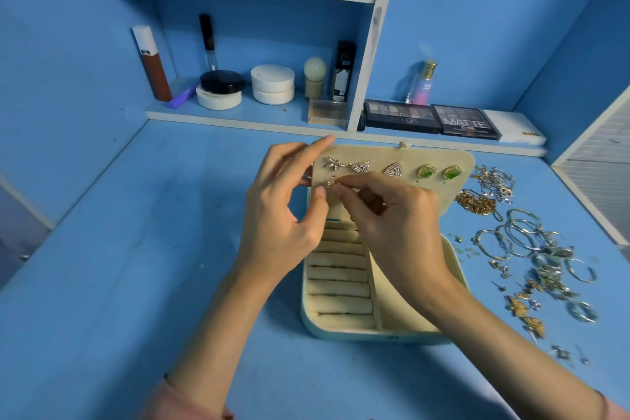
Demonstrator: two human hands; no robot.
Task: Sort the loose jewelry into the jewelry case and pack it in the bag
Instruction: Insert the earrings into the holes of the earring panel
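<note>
A cream jewelry case lies open on the blue table, its ring rolls showing at the left. Its upright earring panel carries a sparkly flower stud, two triangular studs and two green-stone studs. My left hand grips the panel's left edge, fingers behind it and thumb in front. My right hand pinches a small sparkly earring against the panel's lower left holes. Loose jewelry is spread on the table to the right of the case.
Gold and silver chains lie by the panel's right side, with hoops, rings and studs below them. Shelves at the back hold eyeshadow palettes, round jars, bottles and a perfume. A white-edged wall stands at the far right.
</note>
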